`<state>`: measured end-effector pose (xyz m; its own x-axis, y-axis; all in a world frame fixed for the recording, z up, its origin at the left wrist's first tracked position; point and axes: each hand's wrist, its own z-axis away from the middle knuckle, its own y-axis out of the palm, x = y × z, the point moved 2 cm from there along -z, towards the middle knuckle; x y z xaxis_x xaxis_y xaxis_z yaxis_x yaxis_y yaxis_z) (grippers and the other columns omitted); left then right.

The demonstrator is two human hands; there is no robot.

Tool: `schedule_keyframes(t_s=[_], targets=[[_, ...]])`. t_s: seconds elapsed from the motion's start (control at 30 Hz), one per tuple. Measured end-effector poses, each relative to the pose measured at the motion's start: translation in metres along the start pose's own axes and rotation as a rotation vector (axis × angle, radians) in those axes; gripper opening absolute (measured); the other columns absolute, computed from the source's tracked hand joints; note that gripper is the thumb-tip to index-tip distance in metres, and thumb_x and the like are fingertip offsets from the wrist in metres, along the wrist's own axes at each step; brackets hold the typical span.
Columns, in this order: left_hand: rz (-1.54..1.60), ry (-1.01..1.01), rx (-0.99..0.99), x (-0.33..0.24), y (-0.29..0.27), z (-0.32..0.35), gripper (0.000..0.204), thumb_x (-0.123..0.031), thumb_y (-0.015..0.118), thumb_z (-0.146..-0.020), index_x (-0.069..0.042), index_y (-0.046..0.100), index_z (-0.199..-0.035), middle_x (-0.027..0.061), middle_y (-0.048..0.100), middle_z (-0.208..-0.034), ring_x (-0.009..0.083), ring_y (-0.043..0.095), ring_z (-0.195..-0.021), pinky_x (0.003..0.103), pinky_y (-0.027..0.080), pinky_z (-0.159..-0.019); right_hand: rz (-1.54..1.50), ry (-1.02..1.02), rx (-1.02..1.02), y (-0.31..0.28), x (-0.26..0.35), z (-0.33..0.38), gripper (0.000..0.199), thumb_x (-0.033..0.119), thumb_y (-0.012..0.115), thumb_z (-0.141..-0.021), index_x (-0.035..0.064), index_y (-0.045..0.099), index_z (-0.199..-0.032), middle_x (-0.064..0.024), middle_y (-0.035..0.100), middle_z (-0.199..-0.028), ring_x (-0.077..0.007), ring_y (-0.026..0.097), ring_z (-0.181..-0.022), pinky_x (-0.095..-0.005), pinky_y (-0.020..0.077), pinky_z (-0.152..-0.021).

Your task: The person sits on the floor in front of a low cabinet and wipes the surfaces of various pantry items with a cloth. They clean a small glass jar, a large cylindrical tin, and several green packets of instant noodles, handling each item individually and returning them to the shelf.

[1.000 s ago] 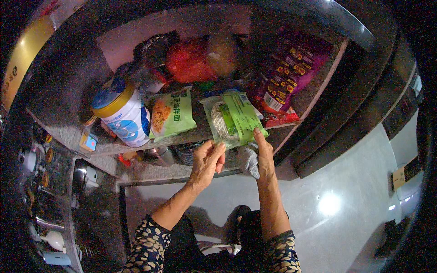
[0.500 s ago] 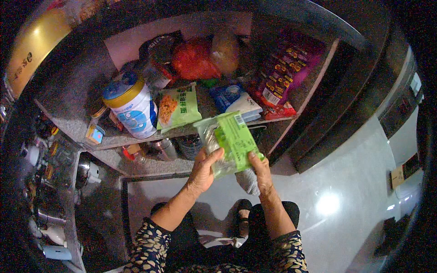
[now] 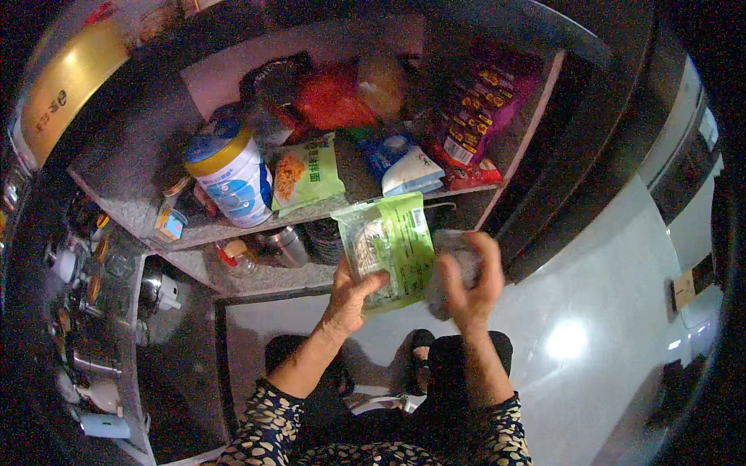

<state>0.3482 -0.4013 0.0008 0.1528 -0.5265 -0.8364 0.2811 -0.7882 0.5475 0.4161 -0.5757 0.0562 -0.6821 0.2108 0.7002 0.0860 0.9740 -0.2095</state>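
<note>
My left hand (image 3: 351, 299) grips a green and clear packet of dried noodles (image 3: 400, 252) by its lower left side, thumb across the front. Pale noodles show through its window. To the right of the packet, my right hand (image 3: 472, 291) is blurred, its thumb and fingers curved around a greyish see-through plastic bag (image 3: 458, 252). What the bag contains, if anything, cannot be made out. On the shelf just beyond stands another green noodle packet (image 3: 309, 175), with a picture of noodles on its front.
The stone shelf (image 3: 210, 235) also holds a white and blue can (image 3: 233, 182) with a gold rim, a blue and white packet (image 3: 404, 165), a purple packet (image 3: 478, 116) and a red bag (image 3: 334, 97). Below sit a metal flask (image 3: 286, 247) and a jar (image 3: 237, 256).
My right hand has left the noodle packet's lower right edge and moved right and up, with the plastic bag now between its fingers. My left hand still holds the packet, now more upright.
</note>
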Motion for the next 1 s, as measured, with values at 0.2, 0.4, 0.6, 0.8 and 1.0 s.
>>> schedule_keyframes(t_s=[0.2, 0.4, 0.6, 0.8, 1.0], targets=[[0.056, -0.051, 0.038, -0.006, 0.004, 0.007, 0.050, -0.010, 0.066, -0.080, -0.006, 0.042, -0.124, 0.0057, 0.053, -0.117, 0.0180, 0.053, -0.106, 0.033, 0.046, -0.090, 0.296, -0.319, 0.326, 0.041, 0.042, 0.026, 0.062, 0.040, 0.069, -0.067, 0.0110, 0.053, -0.118, -0.0131, 0.048, -0.125, -0.0316, 0.041, -0.117, -0.0487, 0.0282, -0.091], [0.040, 0.056, 0.124, -0.011, 0.005, 0.014, 0.050, -0.003, 0.063, -0.078, -0.007, 0.044, -0.123, 0.0047, 0.056, -0.114, 0.0171, 0.055, -0.104, 0.033, 0.046, -0.090, 0.180, -0.355, 0.274, 0.040, 0.022, 0.024, 0.053, 0.023, 0.064, -0.070, 0.0134, 0.054, -0.121, -0.0180, 0.040, -0.129, -0.0394, 0.035, -0.117, -0.0482, 0.0300, -0.096], [-0.033, 0.058, 0.142, -0.010, 0.013, 0.015, 0.053, -0.002, 0.067, -0.074, -0.006, 0.046, -0.122, 0.0039, 0.057, -0.111, 0.0146, 0.055, -0.100, 0.031, 0.045, -0.088, -0.173, 0.007, 0.081, 0.032, -0.003, 0.014, 0.064, 0.006, 0.064, -0.064, 0.0004, 0.043, -0.124, -0.0182, 0.049, -0.116, -0.0343, 0.048, -0.105, -0.0401, 0.0380, -0.093], [-0.209, 0.075, 0.156, -0.011, 0.020, 0.019, 0.052, -0.002, 0.067, -0.075, -0.006, 0.046, -0.123, 0.0031, 0.057, -0.110, 0.0133, 0.055, -0.098, 0.030, 0.044, -0.088, -0.043, 0.055, -0.042, 0.013, -0.002, -0.006, 0.038, 0.003, 0.061, -0.075, 0.0005, 0.053, -0.112, -0.0124, 0.053, -0.110, -0.0240, 0.053, -0.102, -0.0330, 0.0418, -0.088], [-0.146, 0.066, 0.201, -0.005, 0.025, 0.014, 0.052, -0.004, 0.069, -0.075, -0.006, 0.046, -0.122, 0.0018, 0.057, -0.110, 0.0127, 0.054, -0.101, 0.029, 0.045, -0.089, -0.085, -0.255, 0.262, 0.014, 0.013, -0.008, 0.055, 0.019, 0.066, -0.060, 0.0028, 0.056, -0.112, -0.0156, 0.053, -0.107, -0.0340, 0.047, -0.100, -0.0435, 0.0368, -0.090]])
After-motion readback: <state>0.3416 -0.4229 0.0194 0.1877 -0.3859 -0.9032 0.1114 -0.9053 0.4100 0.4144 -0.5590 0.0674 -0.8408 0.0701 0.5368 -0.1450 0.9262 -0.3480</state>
